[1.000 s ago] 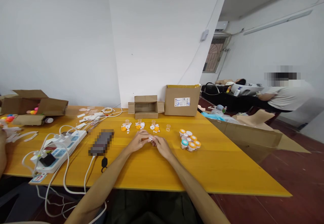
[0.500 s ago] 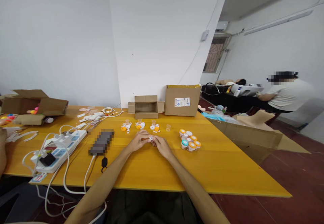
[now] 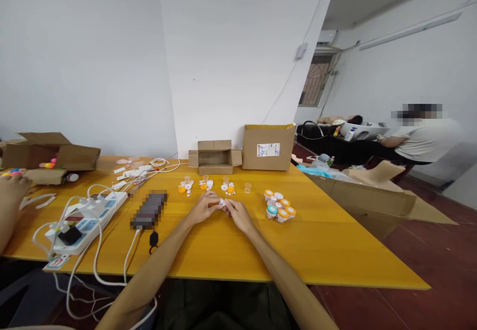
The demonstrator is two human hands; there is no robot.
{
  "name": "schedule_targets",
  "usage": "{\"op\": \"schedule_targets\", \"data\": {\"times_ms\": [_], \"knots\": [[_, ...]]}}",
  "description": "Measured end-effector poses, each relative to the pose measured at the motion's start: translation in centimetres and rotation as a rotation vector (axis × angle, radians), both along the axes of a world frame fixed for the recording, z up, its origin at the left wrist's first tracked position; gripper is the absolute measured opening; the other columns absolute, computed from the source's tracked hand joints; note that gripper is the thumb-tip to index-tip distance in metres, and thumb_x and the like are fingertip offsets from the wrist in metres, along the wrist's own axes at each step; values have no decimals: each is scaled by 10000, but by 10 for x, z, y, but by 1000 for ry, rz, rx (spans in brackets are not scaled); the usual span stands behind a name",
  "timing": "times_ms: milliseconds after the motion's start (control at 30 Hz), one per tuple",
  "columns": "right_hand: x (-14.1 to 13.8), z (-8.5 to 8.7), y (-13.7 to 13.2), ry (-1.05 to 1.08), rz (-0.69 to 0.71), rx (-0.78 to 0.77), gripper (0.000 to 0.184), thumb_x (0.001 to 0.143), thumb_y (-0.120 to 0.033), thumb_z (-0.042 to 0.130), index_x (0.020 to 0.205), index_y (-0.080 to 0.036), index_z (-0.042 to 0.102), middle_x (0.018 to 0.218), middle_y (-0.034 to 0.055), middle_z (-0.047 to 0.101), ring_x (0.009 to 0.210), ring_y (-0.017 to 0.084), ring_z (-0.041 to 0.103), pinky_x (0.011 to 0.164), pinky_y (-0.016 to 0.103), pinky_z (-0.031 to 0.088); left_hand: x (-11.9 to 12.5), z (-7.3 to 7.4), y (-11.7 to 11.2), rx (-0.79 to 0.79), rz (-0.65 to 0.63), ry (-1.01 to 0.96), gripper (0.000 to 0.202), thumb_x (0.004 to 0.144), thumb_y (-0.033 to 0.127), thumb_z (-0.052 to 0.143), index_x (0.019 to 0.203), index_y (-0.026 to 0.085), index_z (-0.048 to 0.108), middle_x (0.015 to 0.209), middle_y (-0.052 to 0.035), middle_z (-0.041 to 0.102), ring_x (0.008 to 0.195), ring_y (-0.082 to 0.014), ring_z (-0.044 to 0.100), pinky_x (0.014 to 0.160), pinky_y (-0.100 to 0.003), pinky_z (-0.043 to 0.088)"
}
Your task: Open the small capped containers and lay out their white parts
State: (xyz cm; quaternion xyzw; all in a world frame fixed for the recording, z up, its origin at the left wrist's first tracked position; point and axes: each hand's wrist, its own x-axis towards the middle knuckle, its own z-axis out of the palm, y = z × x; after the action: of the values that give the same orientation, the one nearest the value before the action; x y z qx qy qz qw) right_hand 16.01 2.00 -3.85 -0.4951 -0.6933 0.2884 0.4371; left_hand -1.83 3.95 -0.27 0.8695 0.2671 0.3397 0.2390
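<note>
My left hand (image 3: 202,208) and my right hand (image 3: 237,214) meet over the table, fingers closed from both sides on a small white disc with holes (image 3: 222,202). Fingers hide part of the disc. Just beyond them lie small piles of white and orange plastic parts (image 3: 204,186), with little clear cups among them. A separate clear cup (image 3: 248,188) stands to the right of the piles. Further right is a cluster of several small clear jars with orange, white and teal tops (image 3: 280,206).
A power strip with cables (image 3: 87,223) and a phone (image 3: 149,209) lie left. Behind are an open small carton (image 3: 215,158) and a taller box (image 3: 268,148). Another person's hand (image 3: 15,191) is at far left, near an open carton (image 3: 78,157). A person sits far right.
The white disc has tilted slightly between my fingers, while my hands stay in place. At far left, the other person's hand has come into view, reaching toward the carton.
</note>
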Motion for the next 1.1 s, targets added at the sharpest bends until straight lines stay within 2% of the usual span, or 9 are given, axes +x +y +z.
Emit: {"op": "schedule_targets", "data": {"times_ms": [200,367,600,867,1000,1100], "knots": [[-1,1,-1,33,-24,9,553,964,-591,329,636,-217,569,549,-18,563,555,166,548,591,269,410,0,-1,-1,7,51,15,397,966,511,494,846,235,753,868,-47,713,946,-226,554,959,-364,407],[2,2,0,43,-84,41,565,968,-602,308,649,-228,586,568,-1,604,574,183,570,597,277,431,0,-6,3,42,110,6,377,971,502,490,976,231,752,889,-57,701,953,-231,561,950,-368,420],[7,-5,1,-99,-336,150,335,945,-454,454,743,-247,622,768,54,706,722,222,628,618,282,392,0,-12,7,77,167,44,357,977,478,488,1024,235,745,869,-52,685,937,-228,572,920,-350,432],[8,-8,3,-232,-430,128,197,895,-322,574,719,-246,621,812,86,708,770,252,640,667,317,407,-1,-13,7,88,175,87,290,962,432,535,1033,242,743,877,-52,693,946,-231,576,911,-361,429],[8,0,-1,-313,-439,62,156,890,-267,586,754,-228,652,872,110,708,852,271,648,735,340,423,0,-11,5,88,151,106,239,953,371,563,1023,234,746,910,-61,707,972,-238,583,931,-378,425],[5,8,-7,-414,-464,20,106,877,-231,606,805,-213,681,901,95,714,899,261,650,770,329,428,0,-9,3,86,149,132,219,945,328,570,1050,244,743,961,-60,717,1003,-239,583,962,-391,421]]}}
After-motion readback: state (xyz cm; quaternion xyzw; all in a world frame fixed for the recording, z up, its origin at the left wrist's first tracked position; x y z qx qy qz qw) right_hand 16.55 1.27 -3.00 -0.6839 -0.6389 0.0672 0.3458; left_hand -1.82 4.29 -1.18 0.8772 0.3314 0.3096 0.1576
